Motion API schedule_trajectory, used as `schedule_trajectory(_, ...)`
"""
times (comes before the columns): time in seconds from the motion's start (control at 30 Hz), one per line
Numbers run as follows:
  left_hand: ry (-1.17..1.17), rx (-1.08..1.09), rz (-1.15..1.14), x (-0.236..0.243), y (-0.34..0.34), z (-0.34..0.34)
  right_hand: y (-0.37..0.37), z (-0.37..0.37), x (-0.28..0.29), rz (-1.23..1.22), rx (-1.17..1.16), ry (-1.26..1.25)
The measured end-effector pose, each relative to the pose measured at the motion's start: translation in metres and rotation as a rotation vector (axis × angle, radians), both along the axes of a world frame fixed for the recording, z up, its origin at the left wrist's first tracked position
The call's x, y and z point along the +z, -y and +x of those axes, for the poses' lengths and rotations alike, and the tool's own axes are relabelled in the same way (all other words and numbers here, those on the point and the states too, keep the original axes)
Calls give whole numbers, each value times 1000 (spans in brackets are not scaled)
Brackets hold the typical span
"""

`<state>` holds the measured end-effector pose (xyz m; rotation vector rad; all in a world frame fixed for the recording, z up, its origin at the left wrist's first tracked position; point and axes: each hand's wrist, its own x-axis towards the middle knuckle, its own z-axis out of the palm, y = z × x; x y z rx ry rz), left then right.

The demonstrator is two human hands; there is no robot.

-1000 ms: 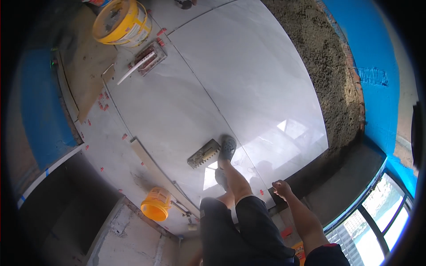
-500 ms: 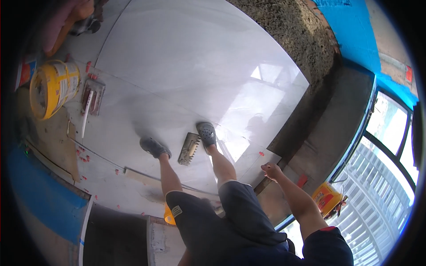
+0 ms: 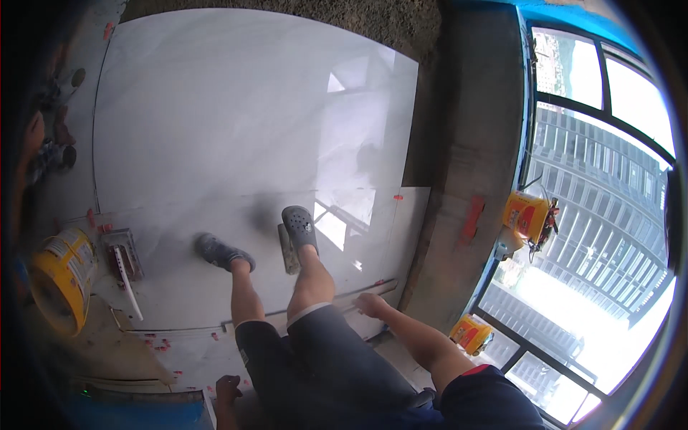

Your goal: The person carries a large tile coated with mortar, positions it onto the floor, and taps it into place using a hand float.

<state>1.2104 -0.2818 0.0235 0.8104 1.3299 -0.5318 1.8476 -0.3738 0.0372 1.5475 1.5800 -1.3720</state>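
Observation:
My right hand (image 3: 370, 306) hangs over the front edge of the tiles beside my right thigh, slightly blurred. Its fingers are loose, and nothing shows in them. Low at the left of my legs, my left hand (image 3: 228, 389) is dim, its fingers loosely bent with no object visible. My grey clogs (image 3: 299, 226) stand on the pale tile floor (image 3: 236, 115). A notched trowel (image 3: 289, 252) lies against the right clog, which partly covers it. Neither hand touches anything I can make out.
At left stand a yellow bucket (image 3: 68, 269) and a flat tool with a pale handle (image 3: 125, 276). Another person (image 3: 43, 143) is at the far left. Yellow containers (image 3: 527, 215) sit by the window (image 3: 588, 172). A long strip (image 3: 373, 290) borders the tiles.
My view has swung to the right, bringing more window in. My feet have shifted, the right clog now overlapping the trowel. My left hand has come into view; my right hand appears nearer my thigh.

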Motion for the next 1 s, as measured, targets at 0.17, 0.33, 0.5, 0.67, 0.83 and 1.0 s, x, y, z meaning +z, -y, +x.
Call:
schedule_trajectory(0.17,-46,-186,-119,5,-8,-59,-66,-75,-20,-103,-782,-155)
schedule_trajectory(0.33,230,-1043,83,-18,-1,-30,-116,-42,-33,-423,-1307,21)
schedule_trajectory(0.5,-348,-8,-65,-66,-43,12,-131,32,-129,-114,-1159,131)
schedule_trajectory(0.67,-378,-567,555,-189,-116,-40,-196,95,-270,100,-844,177)
schedule_trajectory(0.83,-741,-229,610,-316,-216,-78,-292,119,-360,170,-973,77)
schedule_trajectory(1.0,-1189,-516,949,-367,-293,-96,-382,89,-400,488,-589,-170)
